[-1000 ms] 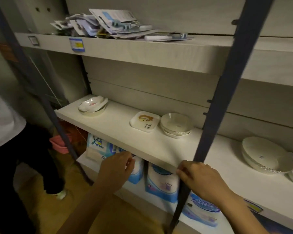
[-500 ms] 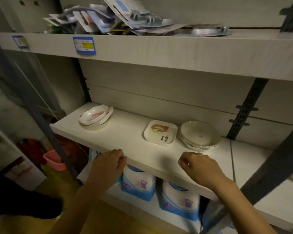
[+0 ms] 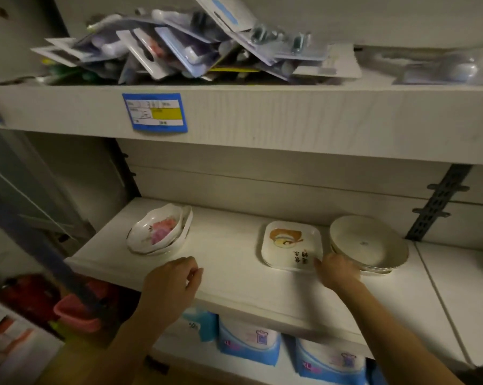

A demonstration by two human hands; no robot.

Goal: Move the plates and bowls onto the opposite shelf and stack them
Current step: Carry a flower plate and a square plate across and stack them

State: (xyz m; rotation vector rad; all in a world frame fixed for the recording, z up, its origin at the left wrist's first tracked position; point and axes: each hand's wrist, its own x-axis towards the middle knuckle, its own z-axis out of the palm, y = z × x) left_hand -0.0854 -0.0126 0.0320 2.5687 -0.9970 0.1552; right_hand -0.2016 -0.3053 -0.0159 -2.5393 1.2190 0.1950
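Observation:
On the white middle shelf [image 3: 234, 276] stand three small piles of dishes. At the left lies a stack of leaf-shaped flowered dishes [image 3: 159, 230]. A square plate with a printed picture [image 3: 291, 245] sits on more square plates in the middle. Right of it is a stack of round cream bowls [image 3: 369, 243]. My right hand [image 3: 336, 270] reaches between the square plates and the round bowls, its fingertips at the square plate's front right corner. My left hand [image 3: 170, 287] hovers over the shelf's front edge with fingers loosely curled and nothing in it.
The upper shelf [image 3: 262, 118] overhangs, with a blue price tag [image 3: 154, 112] and a heap of blister packs [image 3: 195, 48]. Blue-and-white packets [image 3: 248, 343] fill the shelf below. A pink basin [image 3: 76, 312] sits low left behind a dark slanted post [image 3: 26, 232].
The view has closed in on the shelf. Both hands went forward from the shelf's front edge; the right one now reaches the square plate's corner, the left one is over the shelf front.

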